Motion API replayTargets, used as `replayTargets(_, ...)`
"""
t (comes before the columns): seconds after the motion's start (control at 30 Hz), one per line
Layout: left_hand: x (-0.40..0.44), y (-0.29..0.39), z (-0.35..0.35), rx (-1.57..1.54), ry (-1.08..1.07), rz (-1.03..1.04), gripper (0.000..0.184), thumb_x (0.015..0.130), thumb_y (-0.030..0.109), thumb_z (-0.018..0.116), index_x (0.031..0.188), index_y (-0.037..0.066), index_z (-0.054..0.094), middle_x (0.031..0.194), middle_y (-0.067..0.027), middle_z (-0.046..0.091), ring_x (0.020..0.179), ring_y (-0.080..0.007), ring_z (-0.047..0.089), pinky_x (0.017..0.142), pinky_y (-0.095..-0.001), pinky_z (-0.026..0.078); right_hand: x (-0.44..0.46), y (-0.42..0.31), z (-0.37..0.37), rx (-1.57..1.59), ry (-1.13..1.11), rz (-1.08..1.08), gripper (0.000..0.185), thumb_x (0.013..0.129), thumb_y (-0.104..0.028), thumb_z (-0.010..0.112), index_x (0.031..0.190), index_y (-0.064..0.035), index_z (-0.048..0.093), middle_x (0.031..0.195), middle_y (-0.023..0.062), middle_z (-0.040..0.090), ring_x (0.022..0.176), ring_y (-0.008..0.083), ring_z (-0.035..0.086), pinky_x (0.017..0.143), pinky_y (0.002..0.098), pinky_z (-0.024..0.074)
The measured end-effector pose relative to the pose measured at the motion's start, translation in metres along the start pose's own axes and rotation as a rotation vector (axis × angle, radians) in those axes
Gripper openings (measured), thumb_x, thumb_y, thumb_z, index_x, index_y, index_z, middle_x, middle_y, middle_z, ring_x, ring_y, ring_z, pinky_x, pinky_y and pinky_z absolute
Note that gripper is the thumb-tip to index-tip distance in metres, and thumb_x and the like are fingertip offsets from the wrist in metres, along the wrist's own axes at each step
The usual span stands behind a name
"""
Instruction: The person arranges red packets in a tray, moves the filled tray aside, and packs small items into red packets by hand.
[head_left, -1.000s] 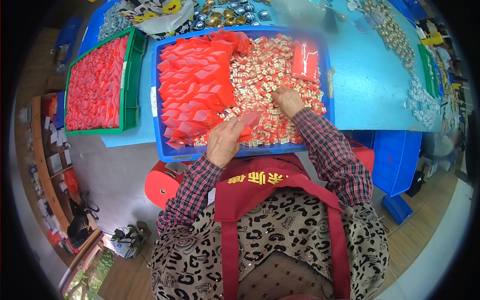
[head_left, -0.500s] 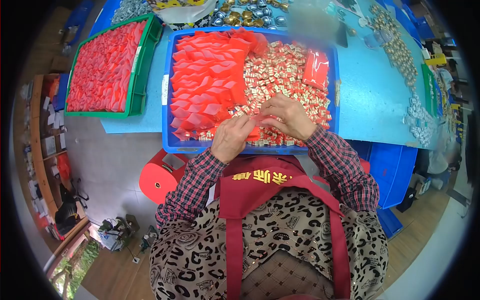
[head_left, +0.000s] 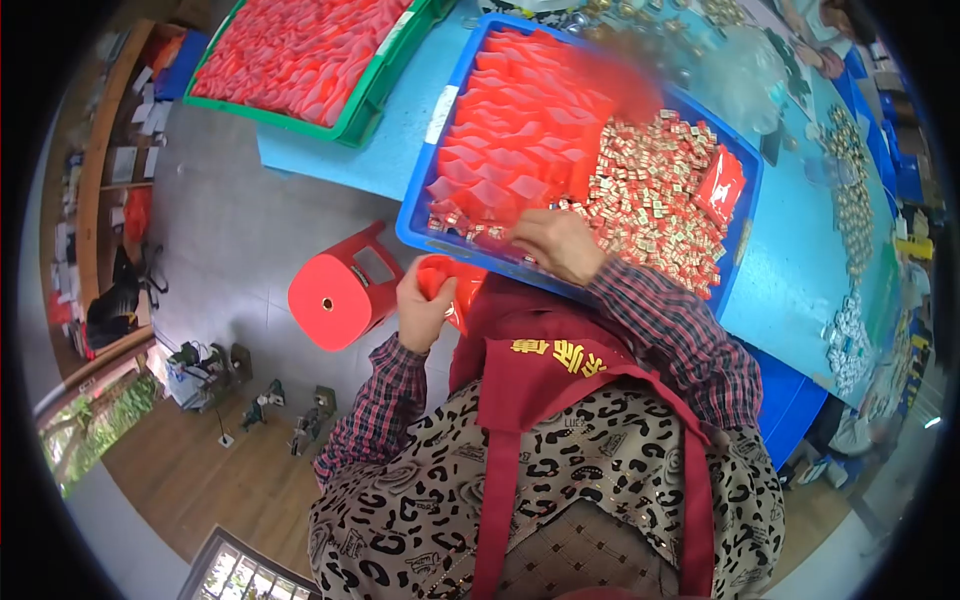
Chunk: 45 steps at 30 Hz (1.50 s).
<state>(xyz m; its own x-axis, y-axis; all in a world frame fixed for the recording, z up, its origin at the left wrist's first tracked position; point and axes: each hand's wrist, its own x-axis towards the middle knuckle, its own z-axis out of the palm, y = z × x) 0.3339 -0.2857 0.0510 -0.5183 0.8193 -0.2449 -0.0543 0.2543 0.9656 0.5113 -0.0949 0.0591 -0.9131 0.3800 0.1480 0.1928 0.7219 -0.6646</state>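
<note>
In front of the blue tray (head_left: 408, 222), my left hand (head_left: 422, 312) grips a glossy red bag (head_left: 462, 290), its top edge curved apart like a mouth. Over the tray's near edge, my right hand (head_left: 562, 243) has its fingers curled together; what lies between them, if anything, is hidden. Overlapping rows of sheer red pouches (head_left: 525, 125) fill the tray's left side. Small red-and-cream printed pieces (head_left: 650, 185) are heaped on the right, with a shiny red packet (head_left: 719, 185) on top of them.
A green crate (head_left: 365, 110) of similar red pieces stands at the far left. Gold bell-like items (head_left: 850, 190) and silver ones (head_left: 848, 345) lie along the right of the blue table (head_left: 775, 300). A red stool (head_left: 330, 300) is at my left. Another person's hand (head_left: 828, 62) shows far right.
My hands have parted: the left moved down and away with a red bag, the right stayed at the tray's near side. The view has turned, so the tray appears tilted and further right.
</note>
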Motion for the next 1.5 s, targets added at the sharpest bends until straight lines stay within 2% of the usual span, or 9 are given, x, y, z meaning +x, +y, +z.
replayTargets(0.1,-0.012,-0.020,-0.025,-0.191,0.127,-0.184,0.036,0.081,-0.005,0.061,0.116,0.000,0.057,0.102,-0.0096,0.065,0.083,-0.0164,0.060,0.075,-0.0252,0.050,0.030,0.003,0.045,-0.005,0.035,-0.049,0.010,0.084,-0.014,0.061,0.093,-0.0110,0.063,0.081,0.0061,0.060,0.070,0.0290,0.061,0.061,0.0385,0.0468)
replayTargets(0.33,-0.007,-0.020,-0.018,-0.612,0.201,-0.265,0.041,0.082,-0.008,0.061,0.122,0.001,0.053,0.106,-0.0104,0.064,0.088,-0.0167,0.062,0.078,-0.0266,0.052,0.071,0.001,0.102,-0.169,0.179,0.083,0.017,0.084,-0.017,0.063,0.099,-0.0095,0.063,0.088,0.0074,0.061,0.070,0.0301,0.061,0.061,0.0403,0.0485)
replayTargets(0.47,0.007,-0.009,-0.004,-0.722,0.170,-0.289,0.044,0.082,-0.009,0.061,0.124,0.002,0.051,0.108,-0.0108,0.063,0.089,-0.0171,0.063,0.080,-0.0269,0.053,0.069,-0.016,0.082,-0.168,0.254,0.074,0.020,0.084,-0.019,0.065,0.101,-0.0084,0.062,0.092,0.0069,0.061,0.069,0.0289,0.061,0.061,0.0396,0.0488)
replayTargets(0.63,0.021,-0.003,0.019,-0.726,0.093,-0.263,0.043,0.082,-0.009,0.062,0.123,0.002,0.052,0.107,-0.0106,0.064,0.088,-0.0165,0.064,0.079,-0.0255,0.053,0.035,-0.033,0.034,0.024,0.377,0.342,0.016,0.084,-0.018,0.067,0.095,-0.0063,0.063,0.088,0.0063,0.062,0.065,0.0256,0.058,0.058,0.0359,0.0465)
replayTargets(0.77,0.028,-0.005,0.042,-0.641,-0.046,-0.223,0.040,0.083,-0.009,0.063,0.120,0.002,0.053,0.104,-0.0098,0.065,0.086,-0.0157,0.064,0.078,-0.0248,0.053,0.008,-0.037,0.026,0.380,0.122,0.384,0.012,0.084,-0.011,0.069,0.091,-0.0021,0.065,0.080,0.0050,0.060,0.063,0.0150,0.051,0.054,0.0266,0.0393)
replayTargets(0.93,0.028,-0.007,0.062,-0.577,-0.038,-0.195,0.038,0.084,-0.007,0.063,0.119,0.003,0.054,0.102,-0.0111,0.065,0.086,-0.0161,0.064,0.077,-0.0242,0.053,-0.025,-0.019,0.016,0.429,0.480,0.375,0.006,0.081,-0.005,0.068,0.086,-0.0011,0.065,0.077,0.0055,0.059,0.063,0.0163,0.050,0.057,0.0259,0.0383)
replayTargets(1.13,0.042,-0.013,0.068,-0.714,-0.155,-0.225,0.033,0.082,-0.003,0.066,0.114,0.002,0.058,0.101,-0.0102,0.066,0.083,-0.0175,0.065,0.074,-0.0249,0.052,-0.075,-0.004,-0.021,0.106,0.592,0.312,0.010,0.076,-0.001,0.066,0.086,-0.0031,0.064,0.077,0.0054,0.059,0.065,0.0194,0.050,0.063,0.0286,0.0405)
replayTargets(1.27,0.032,0.060,0.100,0.294,-0.330,0.629,0.032,0.079,0.002,0.068,0.110,0.005,0.060,0.099,-0.0089,0.067,0.076,-0.0218,0.065,0.068,-0.0293,0.052,-0.099,-0.006,-0.026,-0.141,0.600,0.181,0.015,0.072,0.000,0.065,0.086,-0.0051,0.064,0.079,0.0056,0.059,0.069,0.0227,0.052,0.066,0.0321,0.0422)
replayTargets(1.5,0.047,0.040,0.123,0.629,-0.707,0.663,0.033,0.071,0.004,0.066,0.104,0.008,0.061,0.097,-0.0086,0.067,0.073,-0.0294,0.064,0.063,-0.0366,0.050,-0.137,0.003,-0.022,-0.050,0.512,0.201,0.016,0.075,-0.007,0.067,0.091,-0.0082,0.063,0.086,0.0050,0.061,0.075,0.0223,0.056,0.068,0.0331,0.0447)
